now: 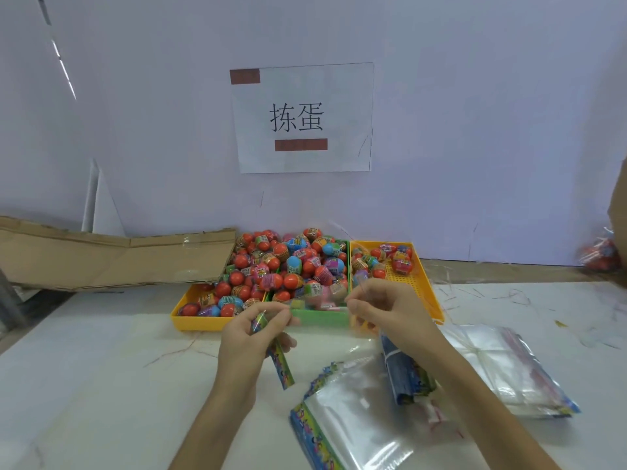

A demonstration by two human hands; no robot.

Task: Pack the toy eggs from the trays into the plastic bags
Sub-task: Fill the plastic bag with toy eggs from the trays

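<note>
- The left hand (252, 330) pinches the colourful printed header edge of a clear plastic bag (325, 313), fingers curled.
- The right hand (383, 310) pinches the bag's opposite edge, stretching it above the trays' near rims.
- Red, blue and pink plastic toy eggs (288, 266) are heaped in the yellow and green plastic trays (200, 322).
- Stacks of spare clear bags (356, 418) lie on the white table (101, 385).
</note>
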